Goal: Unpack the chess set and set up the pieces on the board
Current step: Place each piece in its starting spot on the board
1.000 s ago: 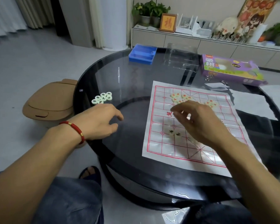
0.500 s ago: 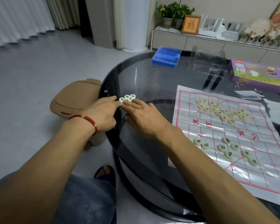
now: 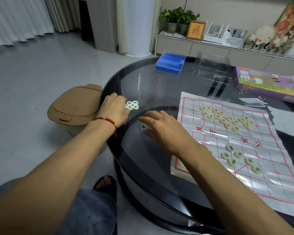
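Observation:
A paper board (image 3: pixel 265 168) with a red grid lies on the right of the round glass table (image 3: pixel 139 168). Red-lettered pieces (image 3: pixel 225 118) are bunched at its far side and dark-lettered pieces (image 3: pixel 239 158) at its near side. A small cluster of loose pieces (image 3: pixel 132 105) sits near the table's left rim. My left hand (image 3: pixel 115 110) rests against that cluster with bent fingers, hiding part of it. My right hand (image 3: pixel 161 128) hovers between the cluster and the board, pinching a single piece (image 3: pixel 143 127) between thumb and fingers.
A blue tray (image 3: pixel 171 63), a clear plastic lid (image 3: pixel 212 68) and a purple game box (image 3: pixel 268 83) stand at the table's far side. White paper (image 3: pixel 288 121) lies beyond the board. A tan lidded bin (image 3: pixel 75 106) stands on the floor beside the table's left rim.
My right hand went from the board to the loose cluster, then drew back toward the board with one piece. My left hand moved up against the cluster.

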Demonstrator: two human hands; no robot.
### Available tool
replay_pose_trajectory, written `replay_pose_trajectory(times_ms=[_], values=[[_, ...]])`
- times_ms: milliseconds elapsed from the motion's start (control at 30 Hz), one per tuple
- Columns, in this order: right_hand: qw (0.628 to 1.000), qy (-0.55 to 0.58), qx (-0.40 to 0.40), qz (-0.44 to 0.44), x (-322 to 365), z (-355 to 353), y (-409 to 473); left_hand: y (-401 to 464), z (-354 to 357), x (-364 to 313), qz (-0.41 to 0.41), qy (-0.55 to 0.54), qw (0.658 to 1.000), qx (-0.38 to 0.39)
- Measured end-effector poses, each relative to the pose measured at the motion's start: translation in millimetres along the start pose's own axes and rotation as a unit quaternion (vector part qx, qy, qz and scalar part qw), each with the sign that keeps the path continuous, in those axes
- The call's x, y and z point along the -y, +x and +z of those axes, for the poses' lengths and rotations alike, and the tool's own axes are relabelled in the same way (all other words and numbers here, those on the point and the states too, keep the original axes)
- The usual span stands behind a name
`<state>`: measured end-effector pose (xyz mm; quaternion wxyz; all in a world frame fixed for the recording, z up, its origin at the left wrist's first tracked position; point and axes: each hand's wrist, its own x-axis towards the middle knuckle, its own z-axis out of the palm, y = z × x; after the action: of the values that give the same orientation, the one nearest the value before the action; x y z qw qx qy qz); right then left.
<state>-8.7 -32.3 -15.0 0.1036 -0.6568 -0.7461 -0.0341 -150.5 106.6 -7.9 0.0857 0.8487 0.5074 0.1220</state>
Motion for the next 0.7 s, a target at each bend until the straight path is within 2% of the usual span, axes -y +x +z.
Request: replay_pose_trajectory(times_ms=[100, 367, 533, 700], values=[[1.000, 0.011, -0.006, -0.012, -2, 4, 4, -1, 5, 0, -0.004, -0.016, 0.998, -0.060], [0.999, 0.016, -0.031, -0.022, 1, 3, -8, -23, -5, -17, -0.001, 0.011, 0.997, -0.071], [0.996, 0.054, -0.053, 0.048, -15, -32, -45, -57, -21, -65, 0.112, -0.113, 0.985, -0.073], [0.988, 0.045, -0.013, 0.148, -72, -76, -115, -74, -9, -116, 0.194, -0.153, 0.969, 0.013]])
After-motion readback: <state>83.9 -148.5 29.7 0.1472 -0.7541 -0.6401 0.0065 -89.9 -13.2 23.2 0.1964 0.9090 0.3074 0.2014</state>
